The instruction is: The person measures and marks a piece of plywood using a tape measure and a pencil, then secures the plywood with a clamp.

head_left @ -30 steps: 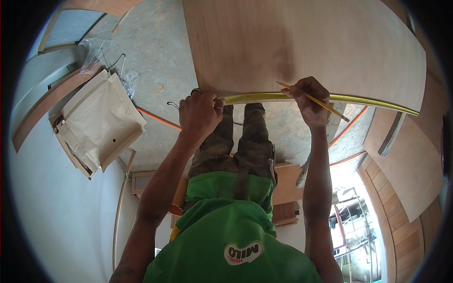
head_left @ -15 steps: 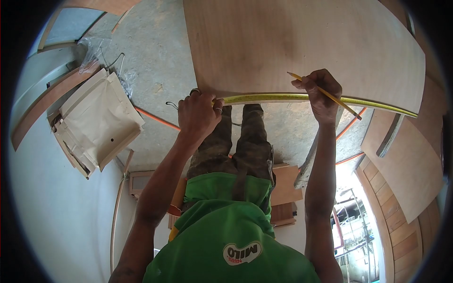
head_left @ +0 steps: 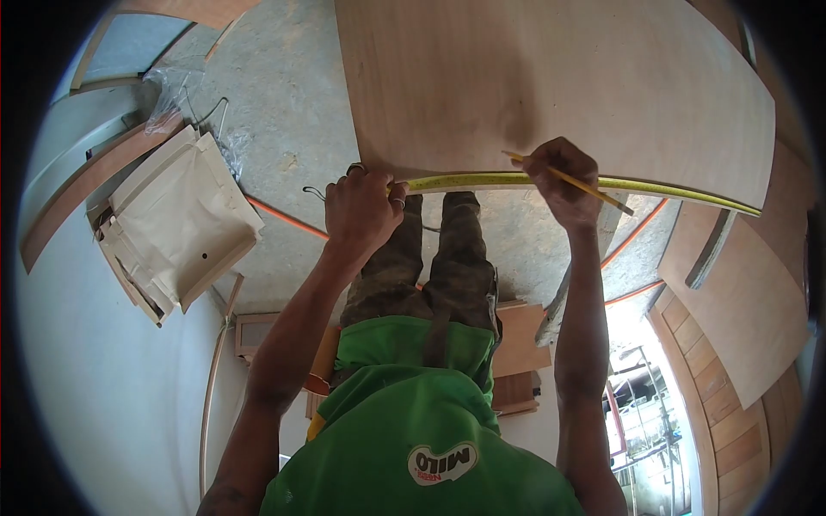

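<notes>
In the head view, a yellow tape measure (head_left: pixel 469 180) runs along the near edge of a wooden board (head_left: pixel 551 77). The left hand (head_left: pixel 366 205) curls its fingers around its left end; the right hand (head_left: pixel 564 182) pinches a pencil (head_left: pixel 607 199), tip pointing left.

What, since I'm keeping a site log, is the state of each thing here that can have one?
Board: flat, no clear marks showing
Tape measure: extended along the board's near edge
Pencil: slanted, gripped in the right hand
Left hand: closed at the tape measure's left end
Cord: laid out across the floor
Plastic: crumpled
Cardboard: creased
</notes>
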{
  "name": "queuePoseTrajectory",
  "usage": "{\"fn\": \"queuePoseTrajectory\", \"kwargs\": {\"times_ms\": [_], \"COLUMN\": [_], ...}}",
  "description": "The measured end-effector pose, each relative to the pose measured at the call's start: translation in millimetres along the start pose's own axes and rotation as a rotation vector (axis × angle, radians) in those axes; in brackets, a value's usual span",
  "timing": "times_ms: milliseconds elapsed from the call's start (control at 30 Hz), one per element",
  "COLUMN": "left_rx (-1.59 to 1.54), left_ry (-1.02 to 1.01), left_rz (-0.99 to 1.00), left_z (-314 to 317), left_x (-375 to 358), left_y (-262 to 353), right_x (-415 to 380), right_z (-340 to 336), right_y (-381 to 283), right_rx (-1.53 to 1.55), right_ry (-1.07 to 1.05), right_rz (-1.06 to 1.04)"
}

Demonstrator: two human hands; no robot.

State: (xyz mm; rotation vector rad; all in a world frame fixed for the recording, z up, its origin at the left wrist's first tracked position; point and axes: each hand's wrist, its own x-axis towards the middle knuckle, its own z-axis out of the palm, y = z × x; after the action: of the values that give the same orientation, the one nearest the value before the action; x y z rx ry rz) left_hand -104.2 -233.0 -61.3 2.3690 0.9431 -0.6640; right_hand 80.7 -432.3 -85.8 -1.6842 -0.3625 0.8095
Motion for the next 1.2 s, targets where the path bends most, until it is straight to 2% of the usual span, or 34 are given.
{"fn": "queuePoseTrajectory", "kwargs": {"times_ms": [100,300,500,733,1200], "left_rx": [-0.008,0.014,0.02,-0.001,-0.006], "left_ry": [-0.034,-0.022,-0.048,-0.039,-0.04], "left_rz": [-0.015,-0.019,-0.027,-0.014,-0.011], "left_z": [-0.6,-0.4,-1.8,-0.2,-2.8], "left_x": [0.1,-0.3,0.4,0.7,0.2], "left_y": [-1.1,-0.7,-0.3,-2.0,-0.4], "right_x": [-5.7,-9.5,-10.0,-11.3,-10.8], "right_z": [4.0,13.3,10.8,13.4,13.3], "right_y": [4.8,16.0,11.1,14.8,17.8], "right_rx": [-0.162,-0.043,-0.163,-0.144,-0.157], "right_ry": [-0.076,-0.117,-0.171,-0.117,-0.154], "right_rz": [0.138,0.058,0.082,0.085,0.024]}}
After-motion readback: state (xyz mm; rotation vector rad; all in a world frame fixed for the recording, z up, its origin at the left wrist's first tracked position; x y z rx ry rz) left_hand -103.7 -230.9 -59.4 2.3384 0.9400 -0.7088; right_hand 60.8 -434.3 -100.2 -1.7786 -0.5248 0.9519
